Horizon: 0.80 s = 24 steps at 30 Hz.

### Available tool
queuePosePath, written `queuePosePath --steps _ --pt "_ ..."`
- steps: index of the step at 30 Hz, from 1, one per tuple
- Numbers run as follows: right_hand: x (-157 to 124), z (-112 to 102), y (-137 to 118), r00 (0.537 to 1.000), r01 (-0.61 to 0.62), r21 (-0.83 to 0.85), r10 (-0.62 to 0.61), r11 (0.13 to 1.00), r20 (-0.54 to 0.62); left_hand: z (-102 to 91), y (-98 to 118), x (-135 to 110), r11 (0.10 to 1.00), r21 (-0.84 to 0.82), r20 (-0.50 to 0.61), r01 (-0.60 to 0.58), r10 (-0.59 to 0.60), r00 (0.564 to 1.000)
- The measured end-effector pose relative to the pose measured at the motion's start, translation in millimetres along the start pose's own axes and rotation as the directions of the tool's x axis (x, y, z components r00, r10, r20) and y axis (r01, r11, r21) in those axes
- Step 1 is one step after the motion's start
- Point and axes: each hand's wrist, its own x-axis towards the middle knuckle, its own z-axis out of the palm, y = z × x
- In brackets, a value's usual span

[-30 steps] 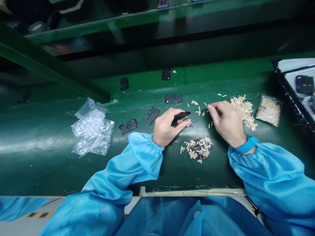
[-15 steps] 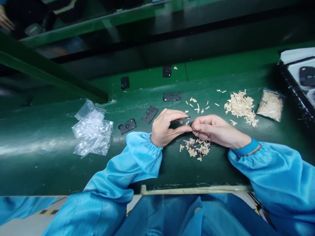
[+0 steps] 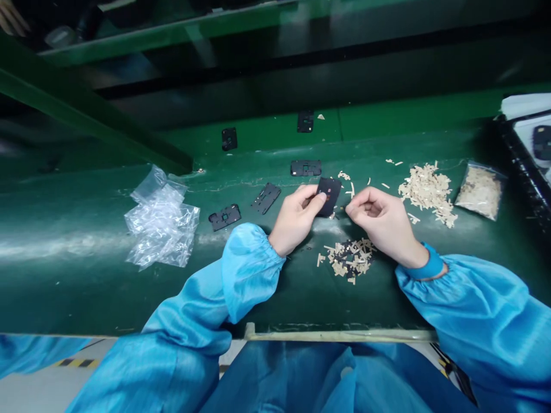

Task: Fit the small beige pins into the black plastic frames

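Two bare hands work above a green conveyor belt (image 3: pixel 86 287). The left hand (image 3: pixel 295 221) clasps a black perforated plate (image 3: pixel 329 196) between thumb and fingers, raising it clear of the belt with its face toward the wearer. The right hand (image 3: pixel 385 223) curls just beside it, its fingertips (image 3: pixel 350 209) drawn together, though whether they hold anything cannot be told. Beige strips (image 3: pixel 426 192) lie right of the grip, a mixed pile of strips and black scraps (image 3: pixel 350 259) directly below, and further black plates (image 3: pixel 267 198) to the left, all within easy reach.
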Motion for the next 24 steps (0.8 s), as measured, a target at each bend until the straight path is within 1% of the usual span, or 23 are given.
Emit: queuePosePath --steps 3,5,7,10,18,24 --pt "-1.4 3.2 4.2 0.999 0.032 -0.055 -0.034 0.998 -0.032 -1.0 6.3 0.4 0.998 -0.021 0.027 0.051 -0.05 0.998" --pt "-2.5 4.3 6.1 0.998 0.043 -0.093 -0.048 0.995 -0.049 -1.2 8.0 0.1 0.995 -0.036 0.001 0.097 -0.097 0.995" --pt "-3.4 4.8 7.4 0.997 0.055 -0.136 -0.062 0.989 -0.049 -0.5 7.6 -0.5 0.992 -0.045 -0.029 0.118 -0.119 0.992" --pt "-4.4 5.2 8.8 0.995 0.081 -0.196 -0.092 0.977 -0.046 1.4 5.8 -1.3 0.994 -0.038 -0.049 0.106 -0.108 0.993" --pt "-4.8 5.1 10.2 0.986 0.118 -0.318 -0.149 0.941 -0.073 3.0 5.5 -1.6 0.998 -0.034 -0.038 0.062 -0.063 0.997" --pt "-4.5 5.5 8.2 0.985 0.128 -0.339 -0.159 0.932 -0.066 3.6 6.0 -2.2 0.998 -0.023 -0.043 0.062 -0.063 0.997"
